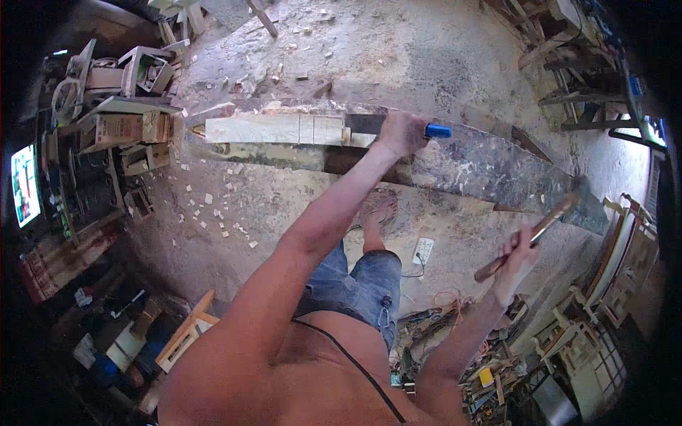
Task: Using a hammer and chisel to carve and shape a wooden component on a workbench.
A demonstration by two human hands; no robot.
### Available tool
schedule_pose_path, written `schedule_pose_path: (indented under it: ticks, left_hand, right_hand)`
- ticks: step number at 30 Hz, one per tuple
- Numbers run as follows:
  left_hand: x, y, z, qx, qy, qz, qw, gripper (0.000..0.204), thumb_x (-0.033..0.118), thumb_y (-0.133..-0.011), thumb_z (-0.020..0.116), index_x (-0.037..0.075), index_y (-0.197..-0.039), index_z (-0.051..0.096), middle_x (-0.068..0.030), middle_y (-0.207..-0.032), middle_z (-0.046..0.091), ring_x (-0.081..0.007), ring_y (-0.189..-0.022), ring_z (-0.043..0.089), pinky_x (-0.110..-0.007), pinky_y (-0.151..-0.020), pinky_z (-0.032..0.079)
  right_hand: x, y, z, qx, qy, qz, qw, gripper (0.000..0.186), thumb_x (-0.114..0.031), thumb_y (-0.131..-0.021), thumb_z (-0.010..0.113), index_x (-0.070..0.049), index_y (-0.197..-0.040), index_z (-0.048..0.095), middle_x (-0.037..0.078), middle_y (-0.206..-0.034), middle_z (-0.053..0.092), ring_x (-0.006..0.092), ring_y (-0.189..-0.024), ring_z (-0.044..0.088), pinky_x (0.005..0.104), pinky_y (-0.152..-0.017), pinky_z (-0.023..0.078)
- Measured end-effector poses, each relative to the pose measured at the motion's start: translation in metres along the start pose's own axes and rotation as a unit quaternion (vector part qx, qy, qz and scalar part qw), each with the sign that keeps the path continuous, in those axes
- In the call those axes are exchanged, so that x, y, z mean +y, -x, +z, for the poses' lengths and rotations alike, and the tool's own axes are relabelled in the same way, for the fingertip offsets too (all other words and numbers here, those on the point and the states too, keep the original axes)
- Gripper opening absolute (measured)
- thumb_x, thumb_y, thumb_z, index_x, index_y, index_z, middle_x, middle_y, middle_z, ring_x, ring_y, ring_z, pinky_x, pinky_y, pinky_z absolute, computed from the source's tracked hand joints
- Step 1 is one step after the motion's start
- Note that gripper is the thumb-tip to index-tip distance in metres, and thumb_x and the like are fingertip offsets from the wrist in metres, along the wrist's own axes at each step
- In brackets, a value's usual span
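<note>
My left hand (403,133) is closed around a blue-handled chisel (438,130); the handle's end pokes out on the right and its blade is hidden by the hand. Under and beside that fist lies a pale wooden board (266,128), with pencil-like dark lines across it. The board rests on a long, worn, dark bench plank (483,162). Held off to the right, apart from the chisel, is a wooden-handled hammer (545,224). My right hand (517,261) grips its handle, and its head end looks blurred.
Wood chips (234,221) litter the floor around the bench. A white power strip (424,250) with a cable lies near my foot. Cluttered shelves (117,131) line the left side. Wooden frames (582,341) and a heap of tools (490,383) sit at the lower right.
</note>
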State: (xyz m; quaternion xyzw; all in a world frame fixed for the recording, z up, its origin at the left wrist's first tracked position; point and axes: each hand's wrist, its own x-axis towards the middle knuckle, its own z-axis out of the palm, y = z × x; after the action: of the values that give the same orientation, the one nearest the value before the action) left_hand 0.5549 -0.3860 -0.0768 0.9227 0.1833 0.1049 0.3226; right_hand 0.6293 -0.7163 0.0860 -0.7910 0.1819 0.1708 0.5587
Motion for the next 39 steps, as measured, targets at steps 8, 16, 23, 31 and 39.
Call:
schedule_pose_path:
  ticks: [8,16,23,31,39]
  left_hand:
    - [-0.027,0.012,0.0,-0.039,0.04,-0.024,0.998,0.015,0.025,-0.078,0.076,0.015,-0.082,0.066,-0.0138,-0.071,0.068,-0.0369,-0.07,0.072,-0.049,-0.062,0.057]
    - [-0.026,0.002,-0.011,-0.112,0.099,-0.032,0.988,0.018,0.024,-0.075,0.076,0.011,-0.081,0.065,-0.0155,-0.072,0.068,-0.0395,-0.07,0.071,-0.052,-0.063,0.056]
    - [-0.032,0.005,-0.014,-0.141,0.143,-0.033,0.979,0.017,0.025,-0.077,0.076,0.011,-0.08,0.066,-0.0133,-0.073,0.069,-0.0361,-0.072,0.072,-0.05,-0.064,0.057]
    - [-0.038,0.01,-0.031,-0.127,0.163,0.026,0.978,0.024,0.023,-0.069,0.079,0.014,-0.079,0.059,-0.0064,-0.075,0.065,-0.0311,-0.072,0.069,-0.047,-0.065,0.053]
    - [-0.053,0.054,-0.106,-0.05,0.289,0.091,0.952,0.02,0.019,-0.07,0.077,0.014,-0.077,0.059,-0.0061,-0.067,0.056,-0.0316,-0.065,0.06,-0.044,-0.061,0.047]
  right_hand:
    - [0.053,0.05,0.134,-0.228,0.317,0.2,0.899,0.024,-0.028,-0.095,0.071,-0.008,-0.103,0.06,0.0,-0.066,0.054,0.0094,-0.064,0.059,0.0261,-0.057,0.047]
    - [-0.003,-0.01,0.035,0.021,-0.112,0.099,0.989,0.022,-0.027,-0.098,0.064,-0.008,-0.088,0.058,-0.004,-0.062,0.047,0.0094,-0.05,0.048,0.0273,-0.045,0.041]
    - [0.056,0.075,0.159,-0.111,0.249,0.234,0.933,0.024,-0.026,-0.094,0.07,-0.008,-0.087,0.057,-0.003,-0.06,0.05,0.0093,-0.045,0.048,0.028,-0.042,0.037]
    - [0.053,0.016,0.213,-0.093,0.264,0.181,0.943,0.032,-0.033,-0.097,0.073,-0.005,-0.103,0.059,-0.001,-0.064,0.05,0.0106,-0.047,0.049,0.0298,-0.044,0.041]
    - [0.074,-0.01,0.262,-0.167,0.311,0.028,0.935,0.054,-0.034,-0.087,0.085,0.002,-0.123,0.067,0.012,-0.1,0.073,0.0227,-0.089,0.068,0.0385,-0.084,0.053]
